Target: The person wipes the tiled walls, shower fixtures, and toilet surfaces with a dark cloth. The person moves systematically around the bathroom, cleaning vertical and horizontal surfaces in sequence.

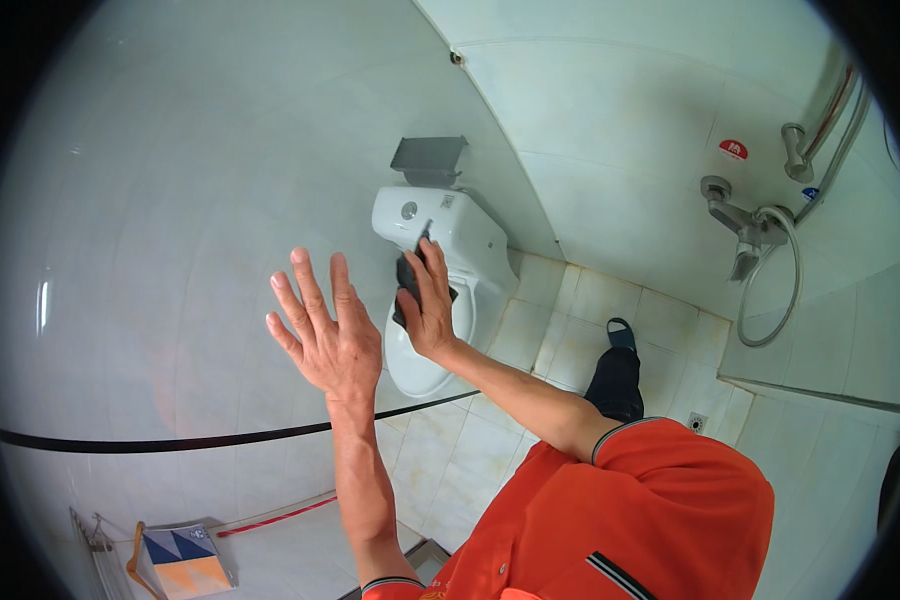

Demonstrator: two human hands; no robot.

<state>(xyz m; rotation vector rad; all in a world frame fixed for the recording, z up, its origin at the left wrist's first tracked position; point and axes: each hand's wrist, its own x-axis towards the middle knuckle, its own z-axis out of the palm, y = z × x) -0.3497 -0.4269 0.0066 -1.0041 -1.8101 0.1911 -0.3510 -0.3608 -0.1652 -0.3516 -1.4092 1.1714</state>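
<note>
My right hand grips a dark, bunched cloth, which partly hides a white toilet behind it. The cloth's exact shape is hard to make out. To its left, my left hand is raised with its fingers spread, holding nothing. Both hands are in front of a large, smooth, slightly reflective panel, which looks like glass. Whether either hand touches it, I cannot tell. A black strip runs along the panel's lower edge and passes behind my left forearm.
A grey paper holder is on the wall above the toilet. At right are a shower mixer and looped hose. The tiled floor has a drain. A patterned blue-and-orange item hangs at lower left.
</note>
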